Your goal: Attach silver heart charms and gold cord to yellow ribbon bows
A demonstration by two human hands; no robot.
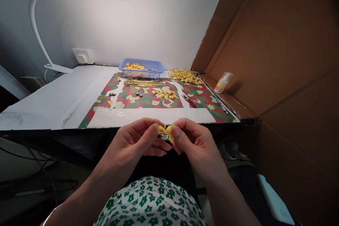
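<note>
Between my hands, just in front of the table edge, is a yellow ribbon bow (169, 130) with a small shiny silver bell (164, 136) hanging under its middle. My left hand (143, 137) pinches the bow's left loop between thumb and fingers. The right loop is gripped the same way by my right hand (194, 141). Beyond, on the camouflage-patterned mat (124, 104), lie several loose yellow bows (165, 94), a pair of silver bells (139, 94), more bells (112, 94) to the left, and a bundle of gold ties (143, 83).
A blue basket (141, 75) of bows and silver bells stands at the back, beside a pile of yellow bows (186, 76). Dark-tipped scissors or pliers (189, 100), a pen (221, 104) and a pump bottle (223, 83) are on the right. A lamp (34, 21) and cardboard wall (291, 60) flank the table.
</note>
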